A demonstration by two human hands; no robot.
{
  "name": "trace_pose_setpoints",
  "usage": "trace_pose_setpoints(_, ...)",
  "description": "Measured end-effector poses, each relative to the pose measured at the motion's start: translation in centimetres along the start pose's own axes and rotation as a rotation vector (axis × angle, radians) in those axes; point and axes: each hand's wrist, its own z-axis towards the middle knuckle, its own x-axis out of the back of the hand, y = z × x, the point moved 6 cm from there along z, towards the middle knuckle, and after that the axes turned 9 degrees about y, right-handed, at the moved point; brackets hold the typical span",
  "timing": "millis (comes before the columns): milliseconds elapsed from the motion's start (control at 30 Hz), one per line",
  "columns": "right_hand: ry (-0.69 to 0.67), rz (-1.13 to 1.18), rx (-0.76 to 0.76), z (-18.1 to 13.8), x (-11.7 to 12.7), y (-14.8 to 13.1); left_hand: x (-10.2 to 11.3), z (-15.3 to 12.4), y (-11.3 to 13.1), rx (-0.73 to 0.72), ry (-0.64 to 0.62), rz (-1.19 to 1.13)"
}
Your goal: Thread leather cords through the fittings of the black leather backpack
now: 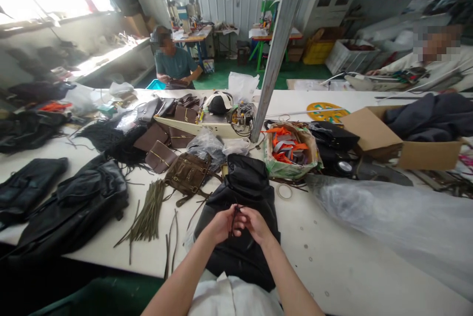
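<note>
In the head view, the person's two bare hands meet near the middle of the near edge of the white table (pixel 332 252), right over a black bag (pixel 247 180) that lies flat with its far end pointing away. The left hand (pixel 220 223) and the right hand (pixel 256 223) are both curled almost closed, fingertips close together, and each pinches a thin dark cord (pixel 234 211) that runs up between them. How the cord joins the bag is too small to tell. The bag's near end reaches the table edge, just in front of the person's white clothing. Left of the bag lies a bundle of olive-green strips (pixel 148 212), fanned toward the near edge, and just beyond it a brown bag (pixel 186 174) with buckled straps. Farther left a heap of black leather pieces (pixel 74 205) covers the table. Right of the black bag, toward the far side, stands a plastic-lined basket (pixel 312 151) holding orange strips, and beyond that an open cardboard box (pixel 402 151). A clear plastic sheet (pixel 388 212) spreads across the right side. A grey metal post (pixel 275 45) rises from the table's middle. Two other people sit at the far side: one in a teal shirt (pixel 176 64), one at the far right (pixel 439 67).
</note>
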Motion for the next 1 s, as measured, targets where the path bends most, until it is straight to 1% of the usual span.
trace_pose_setpoints(100,-0.005,-0.024,0.008,-0.1,0.0,-0.2,-0.1,0.5,-0.3,0.039,0.008,-0.029)
trace_pose_setpoints(200,-0.027,-0.024,0.005,-0.3,-0.1,-0.2,-0.3,0.9,-0.3,0.019,0.020,-0.067)
trace_pose_setpoints(367,-0.034,0.120,-0.107,-0.3,-0.1,0.4,-0.9,0.4,-0.3,-0.007,-0.030,-0.135)
trace_pose_setpoints(467,-0.029,0.191,-0.127,0.1,0.0,0.8,-1.2,-0.1,-0.4,0.000,-0.047,-0.173)
trace_pose_setpoints(533,-0.026,0.200,-0.139,0.3,0.0,1.0,-1.4,-0.2,-0.7,0.009,-0.042,-0.169)
trace_pose_setpoints(667,-0.060,0.099,-0.141,0.1,-0.4,0.8,-1.6,-0.1,-0.9,-0.007,-0.013,-0.107)
trace_pose_setpoints(767,-0.062,0.048,-0.107,-0.1,-0.6,0.1,-1.6,0.2,-0.9,-0.025,-0.003,-0.056)
trace_pose_setpoints(867,-0.062,0.019,-0.080,0.0,-0.6,-0.4,-1.3,0.6,-0.8,-0.013,0.018,-0.035)
trace_pose_setpoints(1000,-0.001,-0.029,-0.121,0.3,-0.2,0.0,-0.8,1.4,-1.1,-0.002,0.101,-0.010)
